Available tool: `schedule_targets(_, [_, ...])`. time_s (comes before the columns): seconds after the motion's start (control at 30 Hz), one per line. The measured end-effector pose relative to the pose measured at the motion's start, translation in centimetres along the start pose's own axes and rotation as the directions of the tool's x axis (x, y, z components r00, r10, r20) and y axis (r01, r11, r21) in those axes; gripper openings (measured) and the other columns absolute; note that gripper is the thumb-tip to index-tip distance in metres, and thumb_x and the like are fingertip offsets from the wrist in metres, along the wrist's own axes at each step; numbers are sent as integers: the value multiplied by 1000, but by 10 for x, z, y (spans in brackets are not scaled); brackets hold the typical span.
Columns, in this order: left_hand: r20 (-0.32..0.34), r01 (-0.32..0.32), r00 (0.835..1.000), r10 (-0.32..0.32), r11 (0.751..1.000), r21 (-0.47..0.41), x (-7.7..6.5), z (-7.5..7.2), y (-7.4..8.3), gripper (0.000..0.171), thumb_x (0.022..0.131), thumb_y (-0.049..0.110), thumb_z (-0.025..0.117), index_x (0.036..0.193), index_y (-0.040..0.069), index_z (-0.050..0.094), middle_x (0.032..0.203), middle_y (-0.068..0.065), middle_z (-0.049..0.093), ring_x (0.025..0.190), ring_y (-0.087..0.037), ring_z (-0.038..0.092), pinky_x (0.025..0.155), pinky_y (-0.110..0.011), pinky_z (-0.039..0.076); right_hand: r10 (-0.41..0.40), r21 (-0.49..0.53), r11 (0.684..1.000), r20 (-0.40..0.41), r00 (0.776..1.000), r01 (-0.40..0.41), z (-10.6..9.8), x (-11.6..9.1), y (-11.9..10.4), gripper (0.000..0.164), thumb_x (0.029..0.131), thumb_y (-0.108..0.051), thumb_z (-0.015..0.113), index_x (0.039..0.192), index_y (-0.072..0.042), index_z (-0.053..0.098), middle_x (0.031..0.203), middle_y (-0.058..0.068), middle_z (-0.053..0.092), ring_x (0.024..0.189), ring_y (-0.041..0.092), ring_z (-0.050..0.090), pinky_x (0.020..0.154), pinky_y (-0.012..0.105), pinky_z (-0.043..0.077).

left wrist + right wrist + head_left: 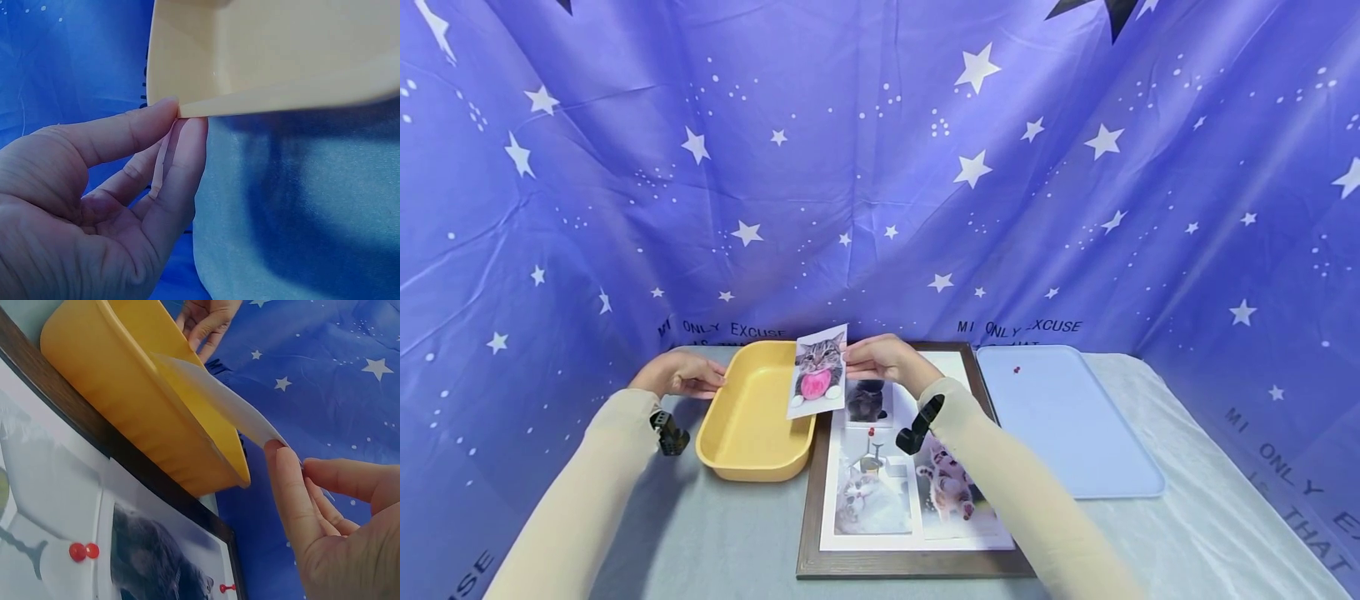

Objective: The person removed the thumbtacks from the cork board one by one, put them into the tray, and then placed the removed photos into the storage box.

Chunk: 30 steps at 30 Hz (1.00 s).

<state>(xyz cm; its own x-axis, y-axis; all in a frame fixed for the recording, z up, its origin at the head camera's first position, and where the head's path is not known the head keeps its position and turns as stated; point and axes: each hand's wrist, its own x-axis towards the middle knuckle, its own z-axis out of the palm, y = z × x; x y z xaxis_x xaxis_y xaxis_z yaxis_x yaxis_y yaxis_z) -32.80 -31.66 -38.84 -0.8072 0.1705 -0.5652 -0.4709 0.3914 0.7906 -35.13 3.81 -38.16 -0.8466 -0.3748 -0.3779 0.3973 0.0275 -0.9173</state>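
My right hand (883,360) pinches the edge of a cat photo (818,372), which shows a tabby with a pink ball. The photo is lifted over the right rim of a yellow tray (752,417). On the tray's left side my left hand (687,375) pinches the rim between thumb and fingers, as the left wrist view shows. Beneath my right arm lies a dark wooden framed board (917,565). Pinned on it are a white cat photo (874,504), a kitten photo (951,487) and a dark cat photo (156,553), partly hidden in the head view.
A light blue tray (1075,417) lies right of the board, with a red pushpin (1017,369) in it. Red pushpins (77,552) also sit on the board. A starry blue curtain (865,167) hangs behind the grey tablecloth (730,533).
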Motion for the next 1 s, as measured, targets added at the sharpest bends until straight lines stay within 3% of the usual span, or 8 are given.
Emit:
schedule_targets(0.1, [-6,-2,1000,2,1000,-1,0,0,0,41,97,-3,62,136,-11,53,80,3,74,73,-6,71,76,-21,62,3,2,1000,-14,1000,-3,6,1,1,41,95,11,59,136,12,57,72,5,69,63,15,68,97,41,56])
schedule_targets(0.3, [-18,12,1000,-12,1000,-18,-1,1,1,39,96,-4,64,133,-10,56,79,3,73,72,-7,71,75,-21,62,12,17,1000,-39,999,-12,17,5,5,39,93,12,62,132,11,61,71,5,69,61,15,68,106,47,49])
schedule_targets(0.43, [-39,20,999,-21,1000,-23,0,2,2,42,95,-4,65,136,-11,53,78,3,73,71,-6,71,75,-22,63,9,7,1000,-38,999,-9,23,6,7,36,93,12,62,128,12,63,72,6,68,62,15,68,87,37,62])
schedule_targets(0.57, [-53,19,998,-19,1000,-14,-1,4,2,44,95,-4,65,137,-10,52,77,4,73,71,-5,70,75,-22,63,3,-9,1000,-36,999,-3,30,6,8,35,93,12,62,128,12,64,72,6,69,62,15,68,70,29,64])
schedule_targets(0.77, [-47,18,999,-18,1000,-7,0,3,2,39,96,-3,64,133,-9,55,77,4,72,71,-5,70,74,-21,62,2,-14,1000,-42,999,-3,39,9,10,35,91,14,63,126,13,65,72,5,69,61,15,68,78,33,64])
schedule_targets(1.0, [-21,11,1000,-11,1000,-1,-2,2,2,34,97,-3,63,130,-8,58,78,4,73,71,-5,70,74,-20,62,12,-7,1000,-48,999,-13,49,11,10,35,89,17,63,124,13,66,69,8,70,56,17,67,78,34,64])
